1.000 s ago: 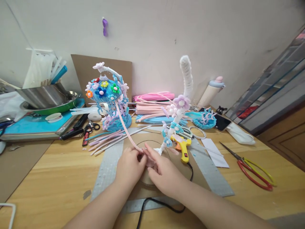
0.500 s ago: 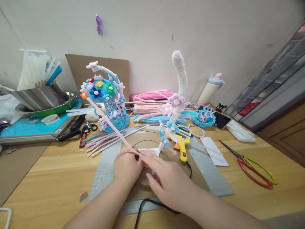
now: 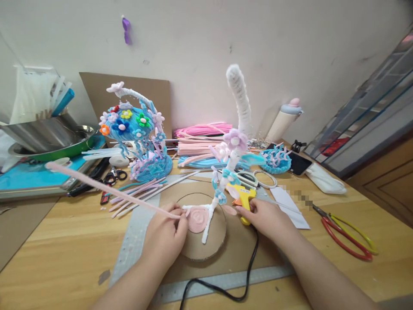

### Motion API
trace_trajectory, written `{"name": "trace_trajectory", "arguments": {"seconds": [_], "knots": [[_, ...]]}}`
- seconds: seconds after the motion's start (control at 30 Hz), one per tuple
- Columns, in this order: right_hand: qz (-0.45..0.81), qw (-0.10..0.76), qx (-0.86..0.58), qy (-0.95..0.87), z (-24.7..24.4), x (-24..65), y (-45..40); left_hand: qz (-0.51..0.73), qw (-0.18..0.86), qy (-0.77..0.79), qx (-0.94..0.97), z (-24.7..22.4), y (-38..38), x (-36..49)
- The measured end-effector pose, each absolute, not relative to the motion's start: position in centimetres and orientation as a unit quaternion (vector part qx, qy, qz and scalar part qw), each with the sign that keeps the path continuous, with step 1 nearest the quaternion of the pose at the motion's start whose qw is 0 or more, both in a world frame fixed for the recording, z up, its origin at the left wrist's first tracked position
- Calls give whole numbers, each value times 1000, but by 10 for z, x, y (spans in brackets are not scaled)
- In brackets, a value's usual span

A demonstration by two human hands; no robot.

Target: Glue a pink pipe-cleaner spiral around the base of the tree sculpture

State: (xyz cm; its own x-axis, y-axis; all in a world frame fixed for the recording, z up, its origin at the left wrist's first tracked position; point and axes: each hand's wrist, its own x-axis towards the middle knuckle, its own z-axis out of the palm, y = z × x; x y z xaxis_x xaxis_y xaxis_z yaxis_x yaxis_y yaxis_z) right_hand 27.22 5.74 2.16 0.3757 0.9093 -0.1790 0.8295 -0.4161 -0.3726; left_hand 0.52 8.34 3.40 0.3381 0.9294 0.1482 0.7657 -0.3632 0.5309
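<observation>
Left fingers pinch the pink strip; right fingers have left the coil for the glue gun.
The left hand (image 3: pixel 166 232) nips the pink strip (image 3: pixel 109 189) between thumb and forefinger, no visible gap, just beside the left edge of the pink coil (image 3: pixel 198 220). The right hand (image 3: pixel 266 217), a second ago pressed over the coil, is now wrapped around the handle of the yellow glue gun (image 3: pixel 245 196); whether the gun is lifted, I cannot tell. So the left hand alone controls the strip, and the coil shows uncovered on the cardboard disc (image 3: pixel 211 249), between two legs of the white stem (image 3: pixel 238 101). Farther out on the desk (image 3: pixel 64 249), the flowered ornament (image 3: pixel 129 122) stands behind loose strips (image 3: pixel 138 193).
</observation>
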Motion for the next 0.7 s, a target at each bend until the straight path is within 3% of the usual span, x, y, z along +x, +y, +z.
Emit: {"name": "trace_trajectory", "arguments": {"seconds": [0.33, 0.5, 0.6, 0.7], "knots": [[336, 330, -758, -451, 36, 283, 38, 235, 132, 507, 819, 30, 81, 2], [528, 540, -603, -256, 50, 289, 10, 230, 75, 499, 832, 26, 81, 1], [554, 634, -500, -201, 54, 294, -3, 253, 73, 494, 829, 23, 80, 0], [557, 653, -439, -268, 59, 297, -19, 264, 88, 484, 829, 22, 80, 0]]}}
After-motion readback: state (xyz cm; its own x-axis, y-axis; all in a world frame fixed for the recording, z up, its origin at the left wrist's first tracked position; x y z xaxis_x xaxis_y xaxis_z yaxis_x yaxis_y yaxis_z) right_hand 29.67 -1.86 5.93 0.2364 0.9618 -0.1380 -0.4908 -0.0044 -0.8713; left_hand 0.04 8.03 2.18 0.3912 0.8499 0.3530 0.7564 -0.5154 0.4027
